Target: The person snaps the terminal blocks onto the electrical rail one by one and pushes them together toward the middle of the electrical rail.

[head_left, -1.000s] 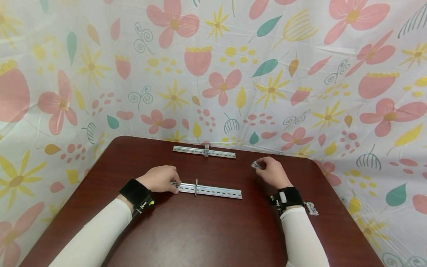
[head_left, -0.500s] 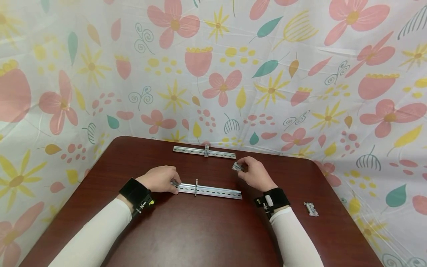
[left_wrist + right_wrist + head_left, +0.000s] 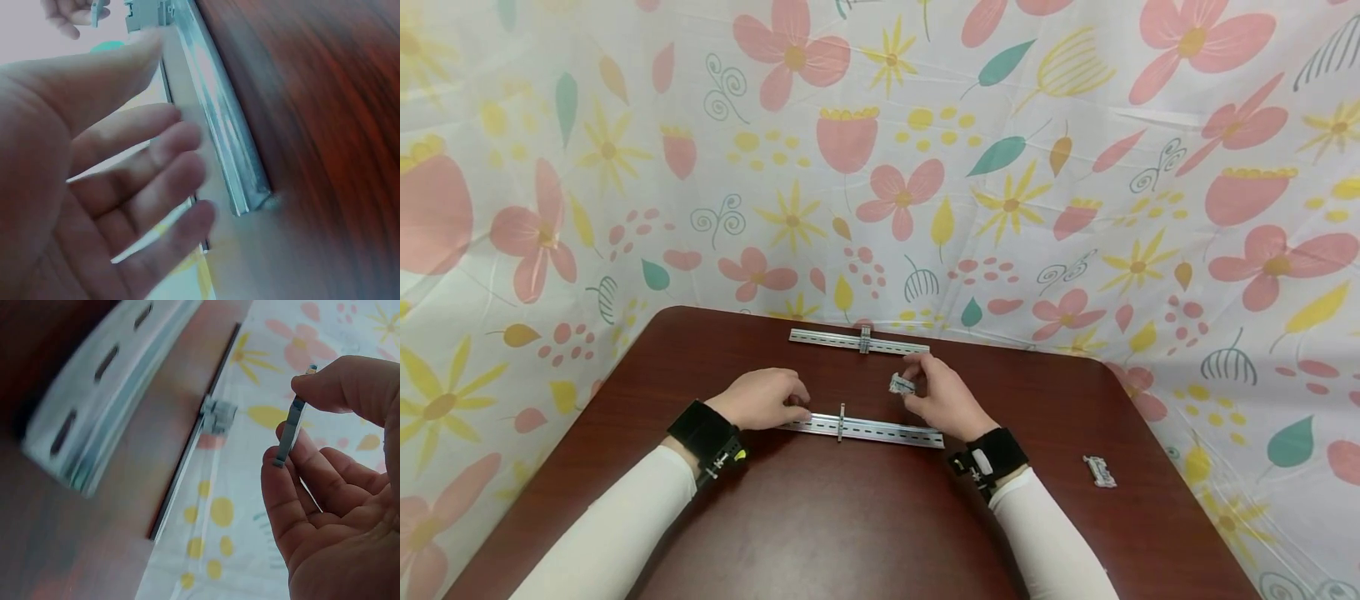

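Observation:
My right hand [image 3: 951, 402] pinches a slim grey terminal block [image 3: 289, 428] between thumb and fingertips, held up between two metal DIN rails. The nearer DIN rail [image 3: 891, 432] lies lengthwise across the middle of the table, slotted along its centre. One thin terminal block [image 3: 841, 422] stands on it, left of its middle. At that rail's left end is my left hand [image 3: 763, 400], its fingers loosely bent with nothing in them. In the left wrist view a gap shows between these fingers and the rail's end.
Towards the back edge lies the second DIN rail [image 3: 823, 337], with terminal blocks [image 3: 865, 338] clipped near its middle. Another terminal block [image 3: 1100, 471] lies loose at the right of the brown table [image 3: 850, 533]. A flower-printed curtain [image 3: 880, 192] hangs behind the table.
My right hand has travelled left with the terminal block, from the table's right side to above the nearer rail's right half. My left fingers have loosened and come off the rail's left end.

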The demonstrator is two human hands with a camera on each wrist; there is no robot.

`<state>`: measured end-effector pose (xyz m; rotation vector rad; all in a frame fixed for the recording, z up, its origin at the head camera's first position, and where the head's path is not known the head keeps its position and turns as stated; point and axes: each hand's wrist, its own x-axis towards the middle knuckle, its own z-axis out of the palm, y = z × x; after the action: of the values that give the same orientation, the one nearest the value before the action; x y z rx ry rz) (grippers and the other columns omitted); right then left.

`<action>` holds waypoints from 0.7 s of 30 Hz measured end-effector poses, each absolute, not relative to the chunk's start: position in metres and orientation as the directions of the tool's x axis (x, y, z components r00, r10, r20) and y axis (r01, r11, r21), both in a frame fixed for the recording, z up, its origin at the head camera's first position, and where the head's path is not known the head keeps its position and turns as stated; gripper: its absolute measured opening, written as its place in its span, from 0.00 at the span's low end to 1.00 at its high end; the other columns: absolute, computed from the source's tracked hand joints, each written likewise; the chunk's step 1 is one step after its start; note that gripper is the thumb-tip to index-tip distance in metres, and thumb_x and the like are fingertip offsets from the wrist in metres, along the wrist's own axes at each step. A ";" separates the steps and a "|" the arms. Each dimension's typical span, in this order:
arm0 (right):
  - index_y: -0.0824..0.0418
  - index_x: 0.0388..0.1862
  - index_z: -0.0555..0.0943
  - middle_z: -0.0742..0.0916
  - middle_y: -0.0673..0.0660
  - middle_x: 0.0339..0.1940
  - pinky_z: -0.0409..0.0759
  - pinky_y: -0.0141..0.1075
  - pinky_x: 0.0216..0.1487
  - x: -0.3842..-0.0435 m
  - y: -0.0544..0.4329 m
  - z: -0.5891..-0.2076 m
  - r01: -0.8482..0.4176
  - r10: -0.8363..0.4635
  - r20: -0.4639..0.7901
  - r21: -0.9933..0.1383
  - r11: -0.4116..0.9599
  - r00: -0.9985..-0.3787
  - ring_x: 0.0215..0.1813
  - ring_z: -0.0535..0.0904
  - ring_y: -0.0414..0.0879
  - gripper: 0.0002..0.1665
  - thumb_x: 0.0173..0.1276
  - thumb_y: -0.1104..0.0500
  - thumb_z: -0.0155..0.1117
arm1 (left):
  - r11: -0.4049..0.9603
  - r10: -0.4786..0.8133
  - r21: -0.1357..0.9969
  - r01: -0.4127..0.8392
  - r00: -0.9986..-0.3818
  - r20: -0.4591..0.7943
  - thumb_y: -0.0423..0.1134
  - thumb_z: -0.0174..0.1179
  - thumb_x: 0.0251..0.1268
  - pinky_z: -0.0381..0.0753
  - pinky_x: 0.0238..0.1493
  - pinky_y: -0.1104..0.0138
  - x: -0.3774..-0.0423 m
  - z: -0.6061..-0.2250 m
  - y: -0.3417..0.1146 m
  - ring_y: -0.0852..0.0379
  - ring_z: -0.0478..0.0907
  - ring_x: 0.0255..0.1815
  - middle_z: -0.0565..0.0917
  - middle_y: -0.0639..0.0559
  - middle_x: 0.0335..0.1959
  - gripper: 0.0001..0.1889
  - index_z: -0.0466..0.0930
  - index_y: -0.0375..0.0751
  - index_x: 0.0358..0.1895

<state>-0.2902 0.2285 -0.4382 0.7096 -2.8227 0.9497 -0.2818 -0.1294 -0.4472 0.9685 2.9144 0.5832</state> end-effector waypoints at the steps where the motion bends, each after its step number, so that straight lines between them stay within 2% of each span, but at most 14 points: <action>1: 0.64 0.77 0.73 0.86 0.53 0.54 0.82 0.49 0.55 -0.290 0.226 -0.439 -0.459 -0.410 0.219 -0.549 0.698 -0.885 0.52 0.82 0.52 0.36 0.74 0.65 0.75 | 0.733 0.579 0.356 0.580 -0.806 0.122 0.50 0.77 0.72 0.87 0.47 0.58 -0.282 -0.447 -0.129 0.58 0.85 0.43 0.87 0.59 0.42 0.14 0.96 0.47 0.51; 4: 0.65 0.76 0.75 0.86 0.53 0.54 0.83 0.49 0.55 -0.286 0.220 -0.439 -0.469 -0.420 0.223 -0.552 0.689 -0.880 0.51 0.82 0.50 0.35 0.74 0.65 0.76 | 0.712 0.562 0.397 0.579 -0.809 0.173 0.49 0.74 0.77 0.87 0.49 0.57 -0.282 -0.447 -0.125 0.58 0.86 0.46 0.88 0.61 0.44 0.11 0.95 0.49 0.52; 7: 0.62 0.75 0.77 0.86 0.52 0.53 0.83 0.49 0.56 -0.282 0.214 -0.438 -0.468 -0.423 0.218 -0.557 0.687 -0.880 0.52 0.83 0.50 0.34 0.74 0.63 0.78 | 0.670 0.530 0.499 0.550 -0.825 0.197 0.48 0.71 0.80 0.86 0.50 0.57 -0.281 -0.446 -0.120 0.59 0.86 0.47 0.90 0.61 0.46 0.10 0.95 0.50 0.53; 13: 0.62 0.76 0.76 0.85 0.51 0.54 0.85 0.47 0.57 -0.275 0.200 -0.440 -0.498 -0.458 0.221 -0.550 0.670 -0.861 0.53 0.83 0.48 0.35 0.75 0.62 0.79 | 0.554 0.494 0.691 0.464 -0.852 0.175 0.48 0.68 0.83 0.82 0.46 0.58 -0.277 -0.447 -0.108 0.60 0.82 0.38 0.91 0.62 0.43 0.09 0.94 0.51 0.52; 15: 0.64 0.77 0.74 0.85 0.52 0.54 0.85 0.47 0.57 -0.273 0.197 -0.440 -0.524 -0.475 0.242 -0.547 0.653 -0.846 0.53 0.83 0.48 0.37 0.74 0.63 0.79 | 0.524 0.489 0.730 0.438 -0.857 0.162 0.48 0.68 0.83 0.81 0.43 0.58 -0.275 -0.447 -0.104 0.58 0.81 0.35 0.90 0.61 0.41 0.10 0.94 0.50 0.52; 21: 0.66 0.78 0.73 0.86 0.55 0.54 0.87 0.49 0.58 -0.268 0.187 -0.439 -0.589 -0.508 0.311 -0.538 0.602 -0.803 0.53 0.85 0.49 0.40 0.71 0.66 0.81 | 0.463 0.488 0.784 0.412 -0.858 0.163 0.49 0.67 0.84 0.79 0.42 0.58 -0.270 -0.446 -0.096 0.54 0.80 0.35 0.89 0.57 0.36 0.13 0.96 0.45 0.50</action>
<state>-0.2682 0.1871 -0.4389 0.9282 -2.6975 0.9763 -0.2705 -0.0963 -0.4463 0.8059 2.6142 1.3653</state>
